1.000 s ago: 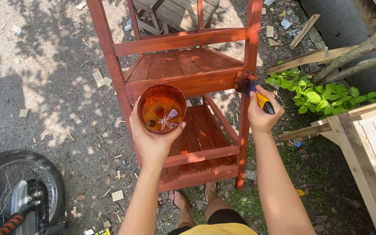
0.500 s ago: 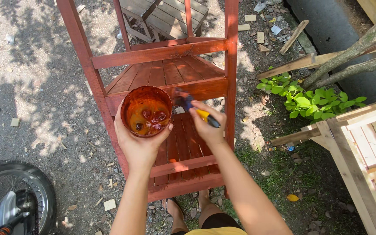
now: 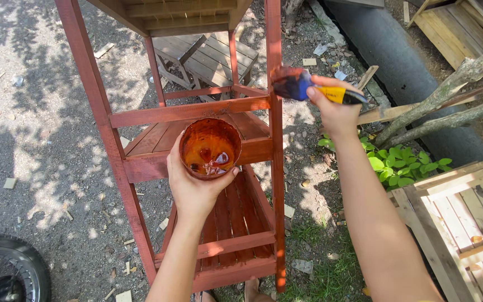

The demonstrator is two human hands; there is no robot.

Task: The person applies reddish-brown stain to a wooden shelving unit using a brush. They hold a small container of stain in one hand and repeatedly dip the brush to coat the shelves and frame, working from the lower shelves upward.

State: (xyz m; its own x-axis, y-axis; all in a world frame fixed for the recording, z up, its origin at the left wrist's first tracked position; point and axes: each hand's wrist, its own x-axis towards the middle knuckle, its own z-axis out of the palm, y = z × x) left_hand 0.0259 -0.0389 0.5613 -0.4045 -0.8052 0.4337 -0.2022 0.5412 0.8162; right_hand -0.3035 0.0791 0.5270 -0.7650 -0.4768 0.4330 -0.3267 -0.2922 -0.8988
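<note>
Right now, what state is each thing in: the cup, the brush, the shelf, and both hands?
Cup: upright, open, a little reddish stain pooled at the bottom.
Paintbrush: bristles wet with stain, touching the shelf's front right post.
Wooden shelf: standing, coated reddish brown.
Left hand: closed around the cup from below.
Right hand: closed on the brush handle.

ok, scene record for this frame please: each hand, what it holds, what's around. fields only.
left hand: cups a round container of red-brown stain from below
right hand: holds a brush with a yellow handle, bristles against the front right post
workpiece: red-stained wooden shelf rack, slatted shelves
ground: gravel with wood scraps
nearby: wheel lower left, green plant, bare wood pallets at right
</note>
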